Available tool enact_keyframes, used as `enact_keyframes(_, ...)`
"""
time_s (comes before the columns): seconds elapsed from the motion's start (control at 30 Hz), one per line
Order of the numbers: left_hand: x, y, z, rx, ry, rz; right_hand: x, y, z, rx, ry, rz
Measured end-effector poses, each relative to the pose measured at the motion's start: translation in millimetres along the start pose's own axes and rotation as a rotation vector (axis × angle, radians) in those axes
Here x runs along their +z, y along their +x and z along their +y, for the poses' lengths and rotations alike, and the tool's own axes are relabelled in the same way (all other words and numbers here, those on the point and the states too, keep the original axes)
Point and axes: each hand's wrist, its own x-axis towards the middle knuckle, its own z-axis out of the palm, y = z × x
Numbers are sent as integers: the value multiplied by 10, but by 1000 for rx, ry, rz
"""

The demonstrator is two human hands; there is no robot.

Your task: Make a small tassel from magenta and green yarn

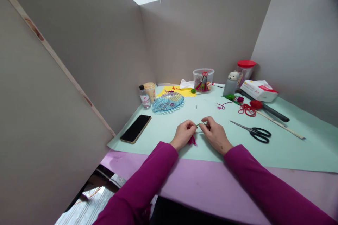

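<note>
My left hand is closed in a pinch on a magenta tassel, whose strands hang out below the fingers. Just to its right, my right hand pinches a thin green thread that runs between the two hands. Both hands are over the pale green sheet near its front edge. Black-handled scissors lie to the right of my right hand, with the blades pointing left.
A phone lies at the left. Behind are a blue shell-shaped dish, a small bottle and a clear tub. Red yarn, a wooden stick and a tissue pack are at the right. Grey partitions surround the table.
</note>
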Motion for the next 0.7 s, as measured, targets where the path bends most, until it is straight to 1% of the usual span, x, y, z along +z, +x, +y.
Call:
enact_keyframes(0.07, 5, 3, -7, -5, -25, 10, -16, -15, -29, 17, 12, 49)
enact_keyframes(0.13, 9, 7, -18, -5, -45, 13, -24, -28, -48, -18, 2, 66)
enact_keyframes(0.27, 13, 14, -48, -6, -57, 16, -3, -45, -48, -114, -41, -34)
enact_keyframes(0.4, 12, 17, -63, -20, -50, 17, 27, -47, -22, -135, -104, -100)
enact_keyframes(0.7, 9, -7, -9, -15, -23, 12, 32, -43, -16, -119, -154, -131)
